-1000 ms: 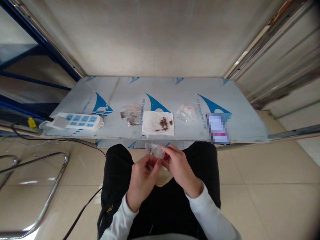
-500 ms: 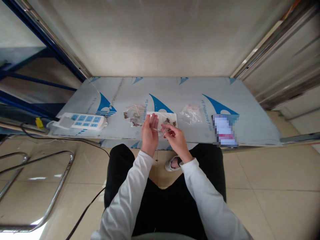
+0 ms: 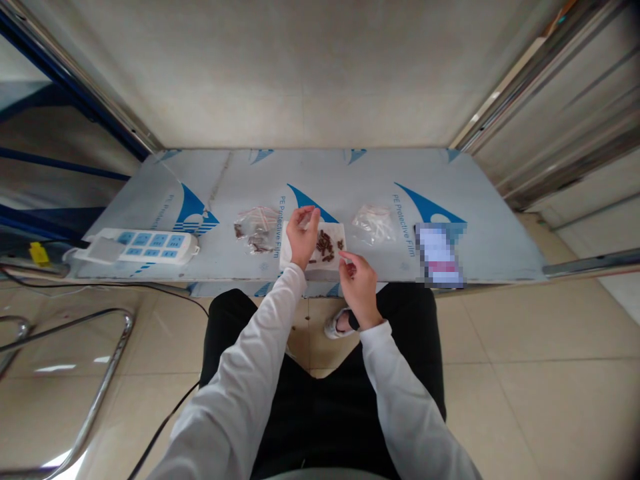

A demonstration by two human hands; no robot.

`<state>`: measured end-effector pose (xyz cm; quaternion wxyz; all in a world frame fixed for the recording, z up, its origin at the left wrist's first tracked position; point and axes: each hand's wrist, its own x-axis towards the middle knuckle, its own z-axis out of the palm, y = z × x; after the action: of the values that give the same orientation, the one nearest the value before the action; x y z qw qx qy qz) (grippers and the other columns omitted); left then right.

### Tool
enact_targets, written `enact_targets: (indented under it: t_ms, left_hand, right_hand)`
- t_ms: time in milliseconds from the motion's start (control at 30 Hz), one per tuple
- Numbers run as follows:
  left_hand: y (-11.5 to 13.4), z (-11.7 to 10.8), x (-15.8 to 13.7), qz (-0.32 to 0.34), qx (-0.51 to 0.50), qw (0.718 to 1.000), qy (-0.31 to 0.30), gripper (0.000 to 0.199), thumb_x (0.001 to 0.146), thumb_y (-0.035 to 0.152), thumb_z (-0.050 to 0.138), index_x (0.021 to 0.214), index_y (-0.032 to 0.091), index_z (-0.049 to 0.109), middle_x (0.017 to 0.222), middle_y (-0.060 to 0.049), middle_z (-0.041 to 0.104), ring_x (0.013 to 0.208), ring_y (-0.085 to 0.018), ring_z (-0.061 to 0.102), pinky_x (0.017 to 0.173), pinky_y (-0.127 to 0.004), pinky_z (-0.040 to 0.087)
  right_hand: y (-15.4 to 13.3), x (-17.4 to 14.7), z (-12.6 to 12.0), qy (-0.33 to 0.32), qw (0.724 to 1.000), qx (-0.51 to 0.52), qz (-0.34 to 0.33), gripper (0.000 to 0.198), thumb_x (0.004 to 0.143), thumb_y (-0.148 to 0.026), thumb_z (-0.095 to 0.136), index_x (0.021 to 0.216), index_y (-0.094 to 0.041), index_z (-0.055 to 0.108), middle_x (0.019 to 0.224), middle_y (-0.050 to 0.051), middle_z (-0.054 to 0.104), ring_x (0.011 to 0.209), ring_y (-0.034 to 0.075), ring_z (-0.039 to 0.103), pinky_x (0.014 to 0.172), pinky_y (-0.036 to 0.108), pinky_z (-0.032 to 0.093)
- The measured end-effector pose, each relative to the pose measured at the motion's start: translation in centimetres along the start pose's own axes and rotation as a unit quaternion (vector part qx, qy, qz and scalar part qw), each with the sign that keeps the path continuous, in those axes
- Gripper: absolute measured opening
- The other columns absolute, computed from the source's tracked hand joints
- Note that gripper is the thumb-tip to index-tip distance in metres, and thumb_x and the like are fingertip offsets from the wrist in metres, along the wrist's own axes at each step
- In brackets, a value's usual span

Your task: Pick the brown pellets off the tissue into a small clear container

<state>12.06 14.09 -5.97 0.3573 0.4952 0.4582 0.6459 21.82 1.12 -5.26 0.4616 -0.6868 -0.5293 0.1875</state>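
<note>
A white sheet or shallow tray (image 3: pixel 327 265) lies near the table's front edge, bearing several small dark brown pieces (image 3: pixel 325 245). Over its left part is my left hand (image 3: pixel 301 239), fingers bent and drawn together; what they hold, if anything, is hidden. My right hand (image 3: pixel 359 283) hovers at the front right corner, its fingers curled and thumb close to the index finger. Something small and brown seems to show by the curled fingers, too small to name. Left of the sheet lies a clear plastic bag (image 3: pixel 259 230) with brown contents. To the right rests a pile of clear bags (image 3: pixel 374 223).
A white power strip (image 3: pixel 160 245) with a plugged-in adapter lies at the table's left end. On the right is a phone (image 3: pixel 440 257) with a blurred screen. Blue-printed protective film covers the table (image 3: pixel 320 167). A metal chair frame (image 3: pixel 113 360) stands lower left.
My hands have moved apart, the left going up over the sheet, the right toward its front corner. The clear plastic between them no longer shows. More brown pieces are visible. The view has shifted slightly.
</note>
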Motion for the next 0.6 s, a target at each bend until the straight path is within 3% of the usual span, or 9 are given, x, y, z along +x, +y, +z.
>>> enact_targets:
  t_ms: [267,400,467,533,600]
  left_hand:
    - [1.9,-0.3,0.6,-0.002,-0.067,0.998,0.017,0.027,0.081,0.044,0.069,0.09,0.019,0.066,0.086,-0.004,0.071,0.085,-0.018,0.07,0.085,-0.034,0.054]
    - [2.9,-0.4,0.9,-0.066,-0.173,0.981,0.056,0.027,0.078,0.043,0.073,0.087,0.019,0.066,0.086,-0.004,0.071,0.09,-0.02,0.071,0.091,-0.038,0.052]
    - [3.5,-0.4,0.5,-0.115,-0.24,0.962,0.067,0.027,0.078,0.043,0.072,0.088,0.018,0.065,0.091,-0.006,0.072,0.096,-0.021,0.07,0.095,-0.039,0.051]
    - [4.3,-0.7,-0.5,-0.147,-0.285,0.945,0.062,0.028,0.08,0.043,0.07,0.091,0.017,0.065,0.098,-0.009,0.073,0.101,-0.022,0.07,0.099,-0.04,0.049]
    - [4.8,-1.8,-1.6,-0.153,-0.271,0.949,0.054,0.033,0.084,0.047,0.064,0.095,0.017,0.065,0.106,-0.012,0.072,0.105,-0.022,0.068,0.1,-0.04,0.048]
  right_hand:
    - [-0.6,0.3,0.9,0.013,1.0,0.012,-0.012,0.028,0.087,-0.025,0.05,0.102,-0.016,0.07,0.096,0.011,0.074,0.067,0.018,0.063,0.069,0.033,0.053]
    - [-1.7,1.3,2.0,0.028,0.993,0.108,0.047,0.033,0.086,-0.037,0.056,0.107,-0.015,0.068,0.102,0.013,0.073,0.083,0.022,0.067,0.079,0.036,0.053]
    - [-2.7,2.1,2.8,0.01,0.968,0.214,0.128,0.041,0.082,-0.047,0.062,0.107,-0.015,0.066,0.103,0.013,0.073,0.086,0.022,0.068,0.08,0.036,0.054]
    - [-3.8,3.0,3.0,-0.043,0.921,0.326,0.208,0.042,0.075,-0.051,0.069,0.098,-0.016,0.068,0.098,0.01,0.074,0.08,0.019,0.069,0.074,0.033,0.055]
    - [-4.3,4.2,2.3,-0.08,0.881,0.396,0.248,0.038,0.068,-0.051,0.075,0.085,-0.018,0.068,0.09,0.007,0.074,0.072,0.016,0.068,0.066,0.029,0.054]
